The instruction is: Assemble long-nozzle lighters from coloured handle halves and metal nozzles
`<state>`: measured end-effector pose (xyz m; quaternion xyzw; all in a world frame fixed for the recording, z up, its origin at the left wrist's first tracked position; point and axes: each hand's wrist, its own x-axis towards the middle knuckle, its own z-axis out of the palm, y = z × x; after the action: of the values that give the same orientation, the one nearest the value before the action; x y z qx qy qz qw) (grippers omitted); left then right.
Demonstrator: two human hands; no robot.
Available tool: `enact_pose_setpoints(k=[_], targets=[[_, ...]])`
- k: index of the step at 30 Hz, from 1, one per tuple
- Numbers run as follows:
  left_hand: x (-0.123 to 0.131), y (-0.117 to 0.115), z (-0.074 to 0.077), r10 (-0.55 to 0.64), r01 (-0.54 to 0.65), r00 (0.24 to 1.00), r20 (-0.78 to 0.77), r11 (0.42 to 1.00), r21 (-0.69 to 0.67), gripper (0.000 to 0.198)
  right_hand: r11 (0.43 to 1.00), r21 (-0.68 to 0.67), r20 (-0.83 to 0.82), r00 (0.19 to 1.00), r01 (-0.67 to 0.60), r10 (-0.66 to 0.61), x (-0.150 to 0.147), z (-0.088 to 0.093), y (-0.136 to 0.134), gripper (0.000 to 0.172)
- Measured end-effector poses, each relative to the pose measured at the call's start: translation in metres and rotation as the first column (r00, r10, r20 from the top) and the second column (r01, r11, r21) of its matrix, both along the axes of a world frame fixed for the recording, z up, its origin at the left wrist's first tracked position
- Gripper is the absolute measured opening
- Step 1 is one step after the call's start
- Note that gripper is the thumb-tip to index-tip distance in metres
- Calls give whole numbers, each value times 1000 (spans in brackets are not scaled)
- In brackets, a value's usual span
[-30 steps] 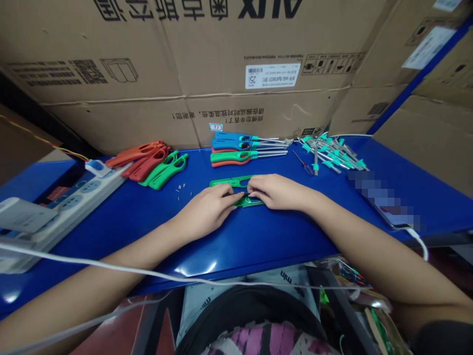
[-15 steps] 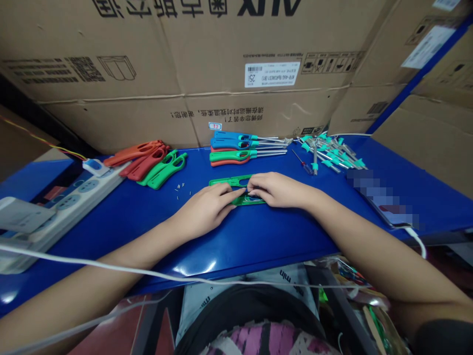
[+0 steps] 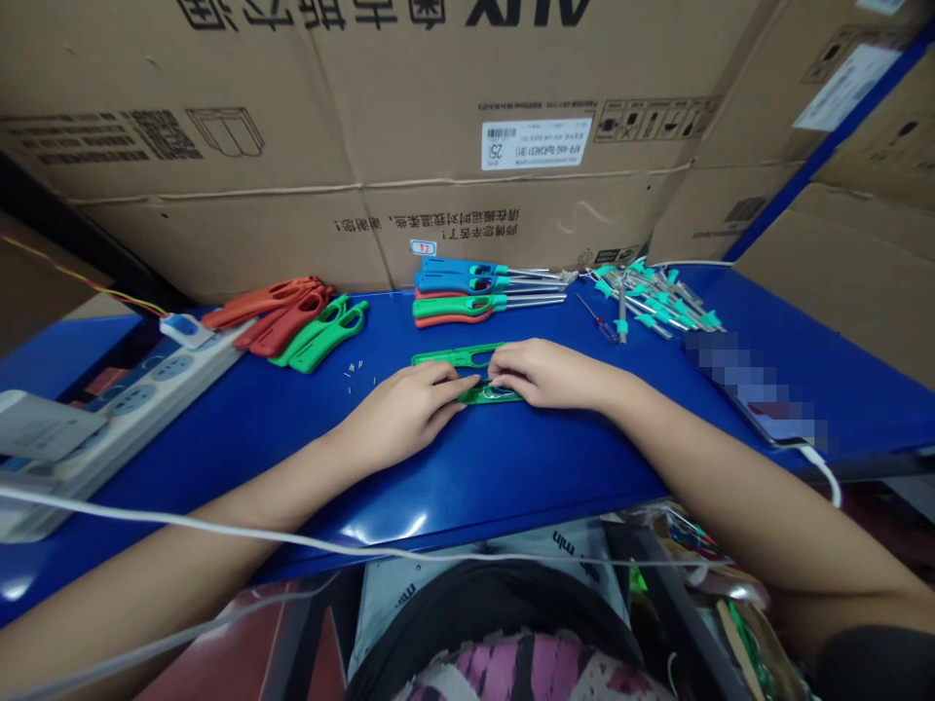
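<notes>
Nearest me on the blue table lies one green half of a lighter handle shell (image 3: 491, 395), with thin wire-like parts partly visible inside it. My left hand (image 3: 413, 404) grips its left end, thumb at the near edge and index finger over the top. My right hand (image 3: 547, 375) is bent over its middle, thumb and fingertips pinched together; what they hold is too small and hidden to name. Just behind lies the other green shell half (image 3: 445, 357), its right end covered by my right hand.
Finished-looking lighters (image 3: 460, 282) are stacked behind my hands. Orange, red and green handles (image 3: 292, 321) lie left, near small metal pins (image 3: 354, 370) and a power strip (image 3: 138, 409). A screwdriver (image 3: 600, 321), metal tubes with teal ends (image 3: 657, 302) and a phone (image 3: 760, 399) lie right.
Both hands keep nearly the same place over the green shell half, with only slight finger movement. The whole view has shifted very slightly.
</notes>
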<state>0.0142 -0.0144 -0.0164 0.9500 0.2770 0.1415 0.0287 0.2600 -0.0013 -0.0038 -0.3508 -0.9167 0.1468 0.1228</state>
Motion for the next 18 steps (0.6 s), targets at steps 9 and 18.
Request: enact_pose_setpoints(k=[9, 18], targets=[[0, 0, -1, 23, -23, 999, 26, 1000, 2, 46, 998, -54, -45, 999, -19, 17, 4, 5, 0, 15], [-1, 0, 0, 6, -6, 1000, 28, 1000, -3, 43, 996, -72, -61, 997, -55, 51, 3, 1, 1, 16]])
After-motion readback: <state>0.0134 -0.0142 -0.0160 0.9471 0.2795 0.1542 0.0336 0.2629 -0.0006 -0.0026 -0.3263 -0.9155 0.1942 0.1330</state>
